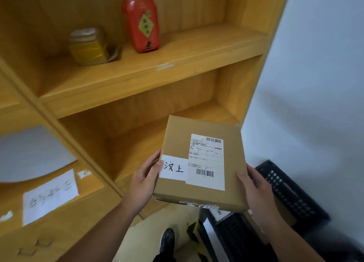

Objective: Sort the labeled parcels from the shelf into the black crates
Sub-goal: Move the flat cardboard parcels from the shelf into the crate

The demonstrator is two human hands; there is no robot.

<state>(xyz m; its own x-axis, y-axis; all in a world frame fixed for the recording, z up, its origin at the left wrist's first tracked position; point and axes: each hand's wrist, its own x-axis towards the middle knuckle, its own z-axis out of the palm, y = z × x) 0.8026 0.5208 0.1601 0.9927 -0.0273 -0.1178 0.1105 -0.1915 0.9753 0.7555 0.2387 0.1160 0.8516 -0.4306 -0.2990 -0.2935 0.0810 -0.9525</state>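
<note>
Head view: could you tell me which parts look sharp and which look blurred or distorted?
Head view: the cardboard parcel, held by the left hand and the right hand, is sharpest, its handwritten label legible; the red tin and yellow-taped jar are soft; the shelf boards bow with wide-angle distortion.

Person, head-camera view: two bare forearms, no sleeves, watch, rings or gloves in sight. Left hand [144, 180] and right hand [257, 190] uncovered, nails short. One dark, rounded-toe shoe [167, 240] with pale speckling; dark trouser hem.
</note>
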